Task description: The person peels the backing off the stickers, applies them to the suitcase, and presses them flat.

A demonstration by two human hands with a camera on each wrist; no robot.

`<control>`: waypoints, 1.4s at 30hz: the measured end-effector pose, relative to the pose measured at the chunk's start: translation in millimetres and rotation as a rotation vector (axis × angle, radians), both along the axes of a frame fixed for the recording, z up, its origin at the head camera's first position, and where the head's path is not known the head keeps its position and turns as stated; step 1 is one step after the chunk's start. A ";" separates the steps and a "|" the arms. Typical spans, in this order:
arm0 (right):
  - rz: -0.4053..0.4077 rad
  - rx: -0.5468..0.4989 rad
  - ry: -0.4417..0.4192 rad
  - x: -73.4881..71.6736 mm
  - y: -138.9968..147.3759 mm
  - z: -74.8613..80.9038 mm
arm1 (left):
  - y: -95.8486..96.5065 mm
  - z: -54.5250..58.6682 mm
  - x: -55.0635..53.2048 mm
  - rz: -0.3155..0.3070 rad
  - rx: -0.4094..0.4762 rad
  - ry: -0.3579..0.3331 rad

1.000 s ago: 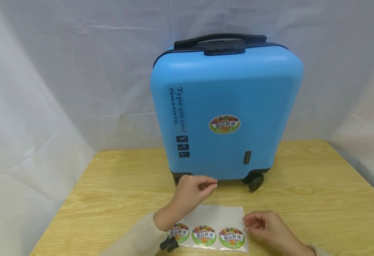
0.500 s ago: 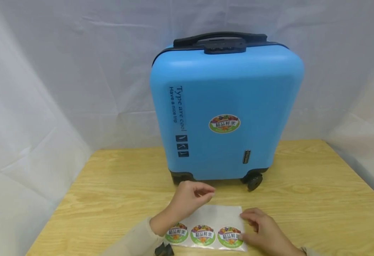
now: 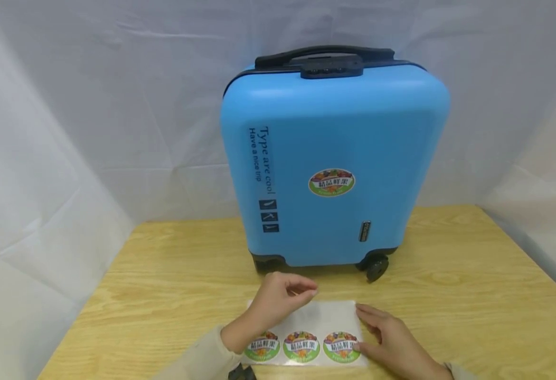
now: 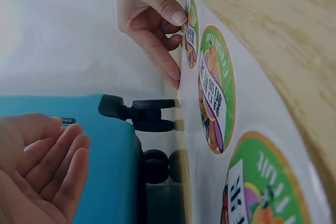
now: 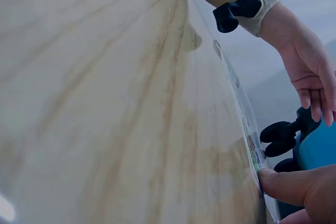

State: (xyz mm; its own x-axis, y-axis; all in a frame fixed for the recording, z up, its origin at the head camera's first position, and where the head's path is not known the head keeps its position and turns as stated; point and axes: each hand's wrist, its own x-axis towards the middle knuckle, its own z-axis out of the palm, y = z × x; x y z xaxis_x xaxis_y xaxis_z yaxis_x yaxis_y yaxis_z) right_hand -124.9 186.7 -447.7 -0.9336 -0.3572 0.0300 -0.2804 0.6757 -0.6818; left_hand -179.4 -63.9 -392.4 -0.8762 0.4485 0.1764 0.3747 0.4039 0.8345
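A white sheet of stickers [image 3: 325, 315] lies on the table, with a row of three round fruit stickers [image 3: 301, 347] along its near side. My right hand [image 3: 396, 340] rests at the sheet's right edge, thumb on the border of the rightmost sticker [image 3: 339, 347] and index finger extended to the far corner. In the right wrist view the thumb [image 5: 289, 184] presses on the sheet's edge. My left hand [image 3: 280, 301] hovers over the sheet's far left part, fingers loosely bent. In the left wrist view its fingers [image 4: 71, 174] hold nothing.
Behind the sheet a blue suitcase [image 3: 306, 232] stands upright on its wheels [image 3: 376, 268], with a matching oval sticker [image 3: 332, 182] on its front. White cloth [image 3: 92, 79] hangs behind the wooden table [image 3: 173, 285]. A black wrist mount [image 3: 242, 372] is on the left sleeve.
My right hand has moved slightly left and onto the sheet's edge, its thumb now on the rightmost sticker. The left hand has sunk slightly toward the sheet.
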 end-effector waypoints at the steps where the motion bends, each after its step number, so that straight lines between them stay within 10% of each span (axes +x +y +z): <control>1: 0.005 0.001 -0.003 -0.4 -0.2 0.4 | 0.1 -0.1 0.3 -0.002 0.001 -0.004; 26: -0.014 -0.092 -0.025 3.0 -8.9 -5.9 | 4.8 -6.0 2.3 -0.047 0.015 -0.021; 34: -0.135 -0.206 -0.065 -4.3 -8.4 -5.5 | 7.8 -11.0 4.7 -0.095 0.059 -0.133; 42: -0.089 -0.269 -0.070 -9.7 -6.6 -3.8 | 18.9 -15.0 10.1 -0.195 0.060 -0.192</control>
State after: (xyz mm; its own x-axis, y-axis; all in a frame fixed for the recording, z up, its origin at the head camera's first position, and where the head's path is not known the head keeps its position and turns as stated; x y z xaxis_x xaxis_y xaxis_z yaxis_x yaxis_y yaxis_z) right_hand -134.5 180.1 -451.5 -0.9639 -0.2620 0.0468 -0.1741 0.4876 -0.8555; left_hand -169.3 -45.1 -407.3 -0.7946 0.6054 0.0470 0.2733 0.2875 0.9180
